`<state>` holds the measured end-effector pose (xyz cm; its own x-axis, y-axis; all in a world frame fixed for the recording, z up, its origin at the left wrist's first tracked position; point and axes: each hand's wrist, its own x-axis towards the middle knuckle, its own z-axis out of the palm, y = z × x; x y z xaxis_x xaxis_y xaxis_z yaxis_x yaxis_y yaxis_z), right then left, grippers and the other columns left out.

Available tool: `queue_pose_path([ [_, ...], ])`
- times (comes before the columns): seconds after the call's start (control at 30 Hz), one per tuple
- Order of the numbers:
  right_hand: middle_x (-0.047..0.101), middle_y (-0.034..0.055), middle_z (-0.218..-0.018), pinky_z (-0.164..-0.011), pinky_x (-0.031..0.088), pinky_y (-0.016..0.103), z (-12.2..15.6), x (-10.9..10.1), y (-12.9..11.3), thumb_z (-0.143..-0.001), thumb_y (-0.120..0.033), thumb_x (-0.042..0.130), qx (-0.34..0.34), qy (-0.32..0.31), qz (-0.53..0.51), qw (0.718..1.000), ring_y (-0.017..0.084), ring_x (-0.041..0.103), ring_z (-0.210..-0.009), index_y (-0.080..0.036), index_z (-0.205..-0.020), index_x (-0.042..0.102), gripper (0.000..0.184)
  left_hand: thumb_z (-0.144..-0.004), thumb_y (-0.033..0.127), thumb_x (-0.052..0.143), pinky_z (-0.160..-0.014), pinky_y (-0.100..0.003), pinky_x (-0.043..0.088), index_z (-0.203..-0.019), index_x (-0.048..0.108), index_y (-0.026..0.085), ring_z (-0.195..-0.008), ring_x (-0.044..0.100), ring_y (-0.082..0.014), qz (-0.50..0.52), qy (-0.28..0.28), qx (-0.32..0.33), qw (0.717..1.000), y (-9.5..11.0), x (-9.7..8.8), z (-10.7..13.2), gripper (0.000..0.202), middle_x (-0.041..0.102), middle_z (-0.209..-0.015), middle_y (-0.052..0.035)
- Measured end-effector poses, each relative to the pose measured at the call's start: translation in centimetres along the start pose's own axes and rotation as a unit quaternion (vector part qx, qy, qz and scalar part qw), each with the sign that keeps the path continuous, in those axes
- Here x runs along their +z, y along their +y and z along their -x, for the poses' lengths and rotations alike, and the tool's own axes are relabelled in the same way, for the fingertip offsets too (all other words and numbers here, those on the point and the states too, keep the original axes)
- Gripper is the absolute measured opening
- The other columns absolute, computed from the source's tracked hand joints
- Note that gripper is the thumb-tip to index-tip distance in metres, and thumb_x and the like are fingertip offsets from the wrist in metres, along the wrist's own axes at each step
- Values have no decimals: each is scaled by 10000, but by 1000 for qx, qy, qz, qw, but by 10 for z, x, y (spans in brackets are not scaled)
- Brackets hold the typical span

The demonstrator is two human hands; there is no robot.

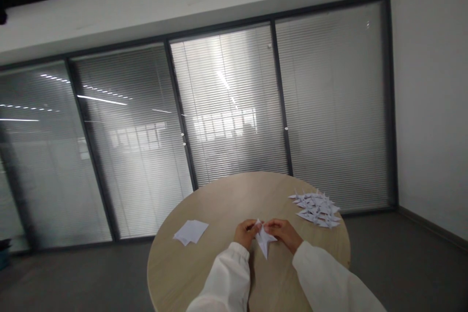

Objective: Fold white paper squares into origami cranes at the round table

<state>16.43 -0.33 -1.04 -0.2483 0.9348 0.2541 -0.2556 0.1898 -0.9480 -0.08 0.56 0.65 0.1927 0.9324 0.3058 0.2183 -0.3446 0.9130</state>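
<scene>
A small white folded paper figure [264, 242] with pointed tips lies near the middle of a round wooden table [219, 204]. My left hand [245, 232] pinches its left side with curled fingers. My right hand [282, 232] pinches its right side the same way. Both wrists sit in white sleeves that reach in from the bottom edge.
A pile of several finished folded paper figures [316, 208] lies at the table's right rim. A short stack of flat white paper sheets [190, 231] lies to the left. Behind the table stands a glass wall with closed blinds [226, 107]; grey floor surrounds the table.
</scene>
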Motion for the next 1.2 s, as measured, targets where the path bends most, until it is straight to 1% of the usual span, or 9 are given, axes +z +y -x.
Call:
queue_pose_path([
  [0.2,604,7,-597,-557,404,250,3,4,-5,-462,-463,735,12,1,27,1000,141,534,-557,-129,-662,637,401,-603,483,618,-561,-222,417,-822,695,135,-649,550,-161,-32,-6,17,999,2,1,1,418,652,-734,-72],
  [0.3,593,4,-573,-546,406,249,4,5,-8,-473,-473,726,16,4,26,1000,138,528,-544,-127,-631,628,393,-589,505,619,-537,-218,414,-798,693,123,-635,555,-159,-20,-9,10,1000,7,3,3,441,652,-721,-70],
  [0.43,599,5,-598,-546,405,243,3,2,-6,-510,-454,713,13,12,13,1000,136,533,-554,-131,-641,624,360,-578,613,551,-481,-230,425,-804,676,100,-565,550,-151,41,-4,-50,998,13,4,4,574,633,-640,-54],
  [0.53,608,6,-617,-564,412,248,1,-1,-3,-532,-430,706,13,15,1,1000,141,545,-567,-135,-662,629,331,-580,659,504,-510,-252,453,-799,669,104,-598,572,-158,107,9,-106,989,13,4,2,619,643,-676,-67],
  [0.6,618,10,-637,-590,421,259,1,-1,-2,-535,-432,701,13,15,-5,1000,152,557,-593,-139,-676,634,332,-561,643,542,-542,-261,463,-807,665,115,-622,583,-157,139,4,-136,981,10,3,1,596,650,-699,-68],
  [0.73,629,23,-678,-614,432,274,3,0,-5,-534,-453,692,15,17,-6,1000,172,568,-636,-143,-695,635,354,-509,561,652,-591,-276,475,-766,657,122,-666,597,-167,200,-16,-157,967,7,2,1,509,659,-705,-64],
  [1.0,619,12,-652,-586,421,249,3,0,-7,-531,-397,712,20,15,-44,999,152,560,-605,-137,-682,623,313,-571,417,697,-671,-294,489,-779,645,110,-690,619,-169,290,-52,-206,933,11,0,4,374,670,-779,-95],
  [1.1,614,8,-633,-573,421,245,1,-1,-3,-530,-391,715,21,17,-50,998,147,557,-587,-137,-670,619,306,-544,384,724,-675,-288,487,-772,646,112,-681,615,-160,298,-66,-206,930,12,1,5,364,668,-747,-76],
  [1.2,613,11,-632,-568,421,244,0,-2,0,-532,-396,713,21,18,-40,999,145,556,-582,-135,-669,617,310,-489,360,756,-621,-267,485,-721,640,122,-617,598,-137,292,-56,-199,934,9,3,6,353,651,-665,-35],
])
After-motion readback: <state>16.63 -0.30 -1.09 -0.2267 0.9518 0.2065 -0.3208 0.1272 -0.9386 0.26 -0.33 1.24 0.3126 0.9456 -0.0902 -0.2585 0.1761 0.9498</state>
